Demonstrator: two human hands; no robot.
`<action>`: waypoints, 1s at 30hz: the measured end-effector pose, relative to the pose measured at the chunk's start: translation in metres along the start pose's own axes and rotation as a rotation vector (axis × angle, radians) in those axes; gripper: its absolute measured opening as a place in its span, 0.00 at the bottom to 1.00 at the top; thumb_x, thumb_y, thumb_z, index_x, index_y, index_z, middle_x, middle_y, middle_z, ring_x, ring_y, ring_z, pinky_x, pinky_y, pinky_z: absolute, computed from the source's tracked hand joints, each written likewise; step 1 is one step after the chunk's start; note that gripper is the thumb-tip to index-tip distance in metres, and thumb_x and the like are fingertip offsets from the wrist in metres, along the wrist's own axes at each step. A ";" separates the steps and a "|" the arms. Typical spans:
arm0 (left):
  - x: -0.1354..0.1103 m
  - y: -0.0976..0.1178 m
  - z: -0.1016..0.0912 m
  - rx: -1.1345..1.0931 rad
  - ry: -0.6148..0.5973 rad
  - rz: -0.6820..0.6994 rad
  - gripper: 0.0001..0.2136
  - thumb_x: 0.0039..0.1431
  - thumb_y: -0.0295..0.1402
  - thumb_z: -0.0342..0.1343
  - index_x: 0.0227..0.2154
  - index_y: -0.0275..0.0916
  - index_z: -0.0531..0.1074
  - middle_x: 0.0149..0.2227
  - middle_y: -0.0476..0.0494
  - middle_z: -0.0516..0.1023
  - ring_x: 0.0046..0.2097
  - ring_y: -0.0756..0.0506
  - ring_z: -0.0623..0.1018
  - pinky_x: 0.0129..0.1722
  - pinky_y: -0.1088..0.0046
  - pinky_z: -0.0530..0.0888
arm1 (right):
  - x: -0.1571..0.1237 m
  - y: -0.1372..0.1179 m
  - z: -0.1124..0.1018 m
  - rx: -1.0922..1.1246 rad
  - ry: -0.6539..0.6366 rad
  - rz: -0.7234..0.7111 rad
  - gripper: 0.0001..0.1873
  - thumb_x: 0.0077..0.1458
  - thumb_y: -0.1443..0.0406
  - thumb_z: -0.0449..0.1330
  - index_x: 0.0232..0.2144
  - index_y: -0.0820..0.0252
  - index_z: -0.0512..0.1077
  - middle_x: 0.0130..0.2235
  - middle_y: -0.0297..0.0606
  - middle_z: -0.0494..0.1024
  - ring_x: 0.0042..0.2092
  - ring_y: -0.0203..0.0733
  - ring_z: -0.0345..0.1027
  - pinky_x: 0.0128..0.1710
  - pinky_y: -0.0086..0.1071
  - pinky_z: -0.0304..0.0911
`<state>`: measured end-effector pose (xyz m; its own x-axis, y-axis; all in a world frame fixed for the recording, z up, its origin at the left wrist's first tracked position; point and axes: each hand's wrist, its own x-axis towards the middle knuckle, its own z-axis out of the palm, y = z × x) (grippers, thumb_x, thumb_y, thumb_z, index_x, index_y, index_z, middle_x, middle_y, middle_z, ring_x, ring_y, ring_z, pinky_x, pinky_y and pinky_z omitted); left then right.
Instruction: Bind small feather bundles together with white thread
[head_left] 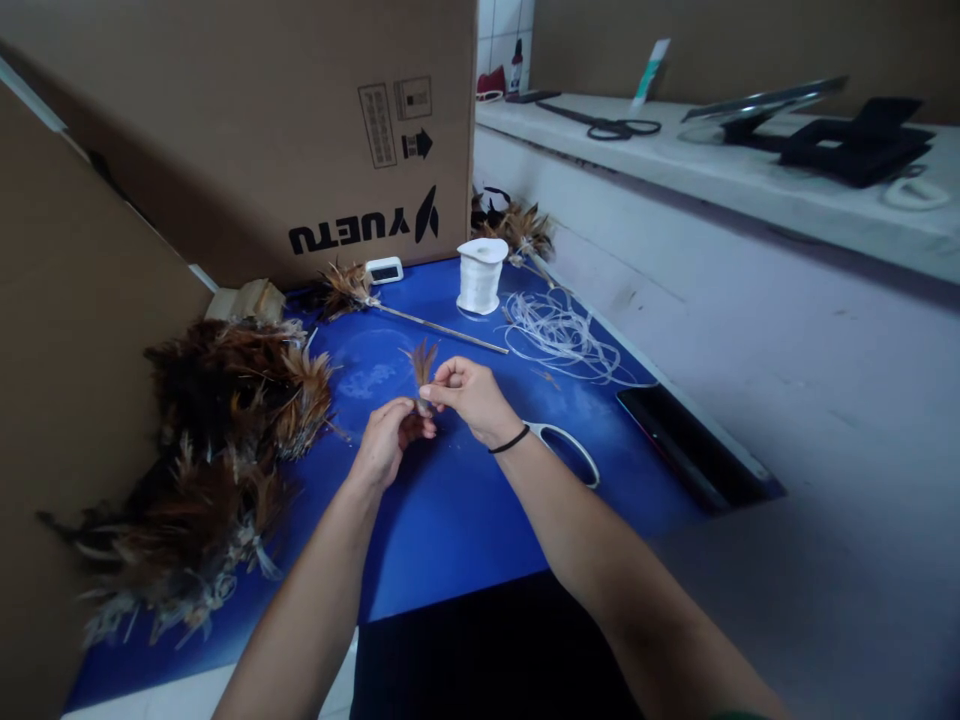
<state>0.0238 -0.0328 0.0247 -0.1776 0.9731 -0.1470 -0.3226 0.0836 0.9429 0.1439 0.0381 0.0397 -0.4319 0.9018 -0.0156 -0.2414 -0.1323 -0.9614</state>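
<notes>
1. Out over the blue table [457, 530], the person's left hand [386, 437] pinches the lower end of a small feather bunch [424, 365] between thumb and fingers, the other fingers curled beneath.
2. The right hand [466, 392], coming in from the other side, has its thumb and forefinger closed on the same bunch, just above the left fingertips; the brown tips fan upward. I can't make out what lies hidden between the fingers.
3. A black band [510, 440] circles the right wrist, and near it a pale loop handle [589, 458] pokes out from under the forearm.
4. To the person's left I see a big heap of feathers [240, 385], brown and black, with a second heap [191, 535] nearer the body, its pale ends toward the table edge.
5. Past the hands lies a thin stick [442, 328], a feather tuft [346, 290] at its far left end, with a small white device [384, 270] just beside the tuft.
6. A white spool [480, 280] stands upright further back, and a loose tangle of pale ribbon [562, 335] lies to its right.
7. A large cardboard box [247, 130] rises behind, its printing upside down; black scissors [619, 128] rest on the ledge [720, 190] at right.
</notes>
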 end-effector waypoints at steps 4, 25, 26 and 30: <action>0.000 0.000 -0.001 0.008 0.089 0.086 0.10 0.51 0.39 0.57 0.28 0.36 0.69 0.26 0.49 0.73 0.25 0.51 0.73 0.26 0.75 0.71 | 0.002 0.000 -0.002 0.005 0.020 0.009 0.20 0.30 0.64 0.70 0.24 0.60 0.63 0.18 0.25 0.70 0.19 0.29 0.62 0.21 0.26 0.60; 0.004 -0.001 -0.007 -0.020 0.170 0.022 0.18 0.35 0.33 0.70 0.29 0.35 0.68 0.20 0.51 0.74 0.22 0.53 0.73 0.24 0.79 0.69 | -0.003 -0.003 -0.006 -0.081 -0.113 0.127 0.14 0.35 0.68 0.69 0.26 0.63 0.68 0.19 0.29 0.73 0.22 0.31 0.67 0.23 0.26 0.65; 0.004 -0.001 -0.007 -0.027 0.165 0.029 0.19 0.35 0.33 0.70 0.28 0.36 0.67 0.20 0.52 0.74 0.22 0.53 0.73 0.24 0.79 0.69 | -0.003 -0.002 -0.007 -0.088 -0.128 0.110 0.14 0.35 0.68 0.69 0.26 0.63 0.69 0.20 0.29 0.73 0.22 0.30 0.66 0.24 0.26 0.65; 0.004 -0.002 -0.006 -0.042 0.151 0.037 0.20 0.36 0.32 0.69 0.27 0.39 0.62 0.18 0.55 0.72 0.21 0.53 0.72 0.23 0.80 0.68 | -0.001 0.003 -0.009 -0.170 -0.136 0.019 0.13 0.36 0.68 0.68 0.26 0.63 0.69 0.21 0.29 0.74 0.22 0.30 0.66 0.25 0.27 0.64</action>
<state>0.0180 -0.0308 0.0206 -0.3266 0.9318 -0.1584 -0.3510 0.0360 0.9357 0.1521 0.0404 0.0347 -0.5514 0.8342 -0.0078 -0.0870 -0.0668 -0.9940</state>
